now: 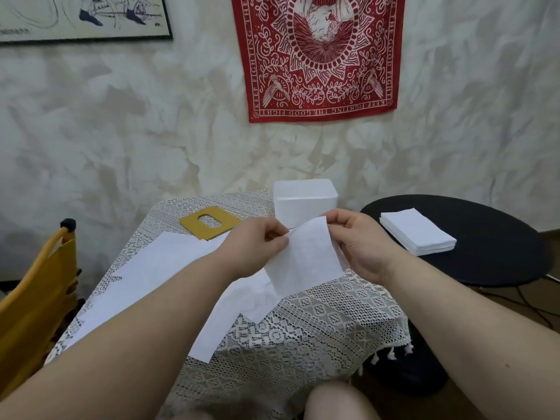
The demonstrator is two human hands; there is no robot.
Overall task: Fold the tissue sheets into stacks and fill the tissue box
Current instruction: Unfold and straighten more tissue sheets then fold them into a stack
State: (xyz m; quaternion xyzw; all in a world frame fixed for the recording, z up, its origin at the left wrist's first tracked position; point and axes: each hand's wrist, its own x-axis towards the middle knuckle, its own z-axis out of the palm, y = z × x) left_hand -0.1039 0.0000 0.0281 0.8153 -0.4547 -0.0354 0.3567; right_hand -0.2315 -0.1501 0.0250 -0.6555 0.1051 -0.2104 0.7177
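One folded tissue sheet (306,262) hangs between my two hands above the lace tablecloth (303,328), long axis running up and slightly right, white and faintly embossed. My left hand (257,247) and right hand (360,244) pinch its top edge. One tissue box (304,201) stands behind; one tissue stack (418,234) sits right.

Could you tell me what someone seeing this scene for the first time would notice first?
Most likely the two hands at centre: the left hand and right hand each pinch a top corner of a white tissue sheet, held up over the lace-covered table. Behind them stands a white tissue box with a yellow lid lying flat beside it. A red patterned cloth hangs on the wall above.
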